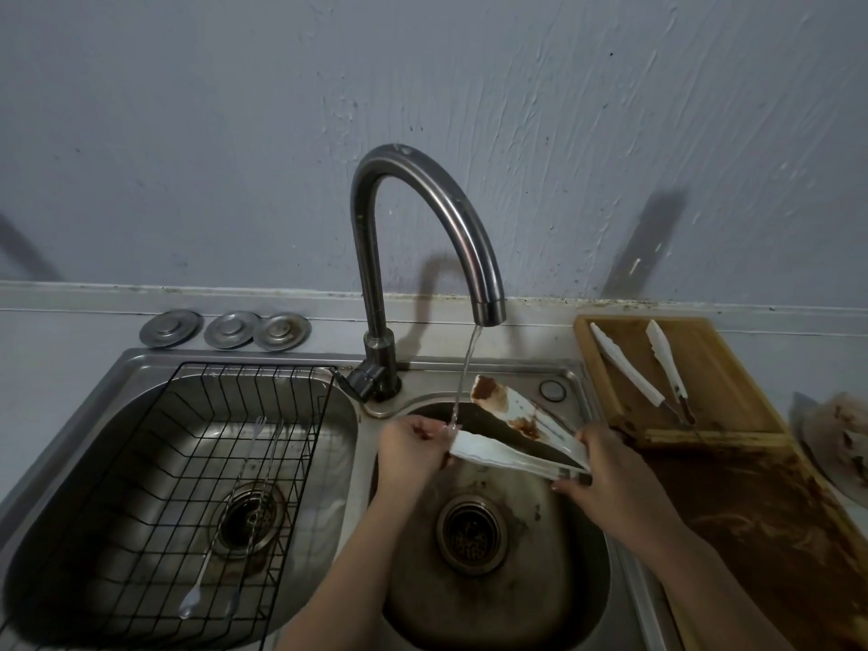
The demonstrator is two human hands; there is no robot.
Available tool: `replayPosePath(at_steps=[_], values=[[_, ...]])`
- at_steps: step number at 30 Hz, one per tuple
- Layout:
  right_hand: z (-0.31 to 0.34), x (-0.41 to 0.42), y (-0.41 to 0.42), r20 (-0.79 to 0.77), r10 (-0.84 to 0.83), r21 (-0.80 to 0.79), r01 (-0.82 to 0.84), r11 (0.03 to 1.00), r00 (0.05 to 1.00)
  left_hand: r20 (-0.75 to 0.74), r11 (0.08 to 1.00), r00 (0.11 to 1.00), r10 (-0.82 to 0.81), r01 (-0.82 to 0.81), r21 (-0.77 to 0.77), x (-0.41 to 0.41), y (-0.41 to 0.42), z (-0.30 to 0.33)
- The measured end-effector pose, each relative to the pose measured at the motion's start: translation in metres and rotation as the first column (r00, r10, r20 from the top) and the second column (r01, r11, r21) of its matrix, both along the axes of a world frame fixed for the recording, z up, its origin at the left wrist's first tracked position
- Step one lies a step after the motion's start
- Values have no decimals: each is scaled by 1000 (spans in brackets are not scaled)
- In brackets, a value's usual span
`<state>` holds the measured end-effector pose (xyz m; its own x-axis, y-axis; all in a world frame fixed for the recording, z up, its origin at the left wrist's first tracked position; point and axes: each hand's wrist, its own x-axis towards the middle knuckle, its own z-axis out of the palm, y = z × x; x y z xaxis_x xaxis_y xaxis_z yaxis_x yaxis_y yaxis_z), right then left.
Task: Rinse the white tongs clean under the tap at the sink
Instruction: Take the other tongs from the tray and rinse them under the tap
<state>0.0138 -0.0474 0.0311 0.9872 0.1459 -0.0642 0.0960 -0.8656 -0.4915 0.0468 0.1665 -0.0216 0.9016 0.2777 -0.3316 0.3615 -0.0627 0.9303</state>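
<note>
1. Two bare forearms rise from the lower edge of the frame toward the right basin of the sink (582,599), a steel bowl with brown specks around its round drain (471,534).
2. At centre frame the left hand (409,446) grips the tip of the lower arm of the white tongs (516,434), its fingers curled round the end, right where the water lands.
3. Right of centre, the right hand (606,472) pinches the hinge end of the tongs, with fingers pressed together underneath; the thumb cannot be made out.
4. White tongs are held over the right basin, spread open in a V; the lower arm looks mostly clean, and the upper arm carries brown sauce smears at its tip and middle.
5. Water (465,378) runs in a thin stream from the curved metal tap (422,227) onto the lower arm's tip.
6. Lower left, the left basin holds a black wire rack (188,462) with a long spoon (202,575) and thin metal utensils lying in it.
7. Upper left of the sink, three round metal plugs (225,328) sit on the counter.
8. Right of frame, a wooden tray (732,364) holds two more white utensils (643,364); below it a brown-smeared board (761,533) runs toward the lower right corner.
</note>
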Motion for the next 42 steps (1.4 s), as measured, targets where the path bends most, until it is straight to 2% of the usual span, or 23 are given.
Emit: replayPosePath(at_steps=[2,3,5,7,8,9,10,12,16,20,24,28,31,36,39,42], values=[[-2,3,4,0,-40,21,40,999,999,50,998,998,48,-51,47,5,-2,1],[-3,4,5,13,-49,25,49,998,999,62,997,995,80,-81,13,7,-5,4],[-6,7,11,50,-53,37,51,998,997,47,958,978,202,-187,-216,10,-12,7],[-6,8,22,70,-47,90,41,995,996,-25,806,950,312,-278,-522,13,-25,12],[-6,9,29,80,-40,118,30,993,996,-70,717,939,337,-305,-627,14,-32,14],[-7,10,37,96,-35,131,22,991,995,-97,657,931,352,-320,-683,16,-36,15],[-7,10,44,116,-37,141,20,990,993,-94,635,926,366,-322,-702,18,-39,14],[-10,9,53,138,-80,207,51,977,987,-22,666,933,359,-273,-694,18,-41,14],[-16,8,58,163,-181,389,105,915,970,79,741,972,220,-114,-662,18,-29,20],[-29,7,62,11,-216,498,183,848,976,130,813,990,48,36,-581,24,-13,21],[-36,7,59,-42,-222,531,210,821,974,123,819,992,-14,81,-569,21,-12,17],[-32,5,61,-58,-232,578,222,785,971,97,789,995,31,35,-613,15,-25,13],[-28,1,70,-48,-195,608,183,772,980,-26,769,1000,-3,-14,-639,15,-42,14],[-21,-2,66,-65,-202,628,197,753,977,-220,657,973,70,-211,-724,31,-43,30],[-19,0,61,-42,-197,612,181,770,979,-225,635,968,113,-245,-732,40,-38,34],[-19,4,64,-7,-209,585,174,792,978,-125,665,982,144,-189,-722,39,-40,32]])
